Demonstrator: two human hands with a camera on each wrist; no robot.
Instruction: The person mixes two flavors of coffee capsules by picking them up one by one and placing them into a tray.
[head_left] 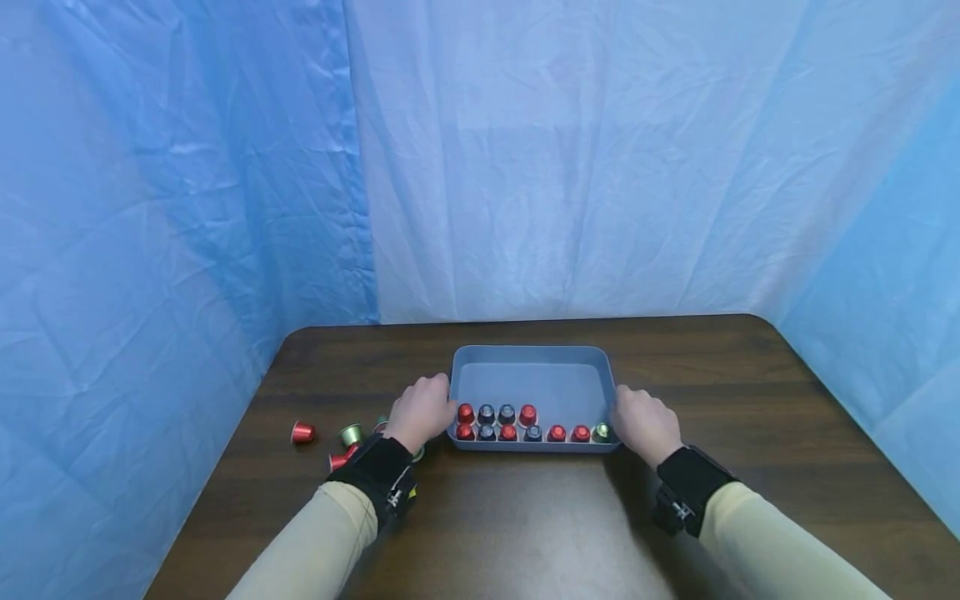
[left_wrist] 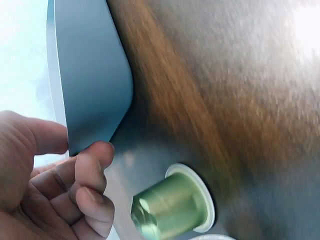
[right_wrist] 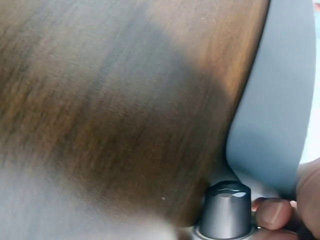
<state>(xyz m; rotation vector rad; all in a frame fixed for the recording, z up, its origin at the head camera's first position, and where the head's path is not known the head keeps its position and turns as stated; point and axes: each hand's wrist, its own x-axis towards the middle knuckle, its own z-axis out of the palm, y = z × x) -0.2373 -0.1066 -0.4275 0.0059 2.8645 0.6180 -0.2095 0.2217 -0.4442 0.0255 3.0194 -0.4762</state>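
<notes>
A shallow blue-grey tray (head_left: 536,382) lies on the table with a person's hand at each short side. My left hand (head_left: 422,412) grips its left wall, thumb over the rim and fingers curled beneath, as the left wrist view shows of the tray wall (left_wrist: 92,75). On the opposite side my right hand (head_left: 648,423) holds the right wall, its fingers partly cut off in the right wrist view. Coffee capsules stand in two rows along the tray's near edge: red capsules (head_left: 557,433), dark capsules (head_left: 533,433) and a green capsule (head_left: 602,432) in the corner.
Left of the tray lie loose capsules: a red capsule (head_left: 302,432), a green capsule (head_left: 350,434) and others partly behind the left wrist. A dark grey capsule (right_wrist: 226,212) stands beside the right fingers. Blue sheets (head_left: 600,167) hang around the wooden table (head_left: 525,525).
</notes>
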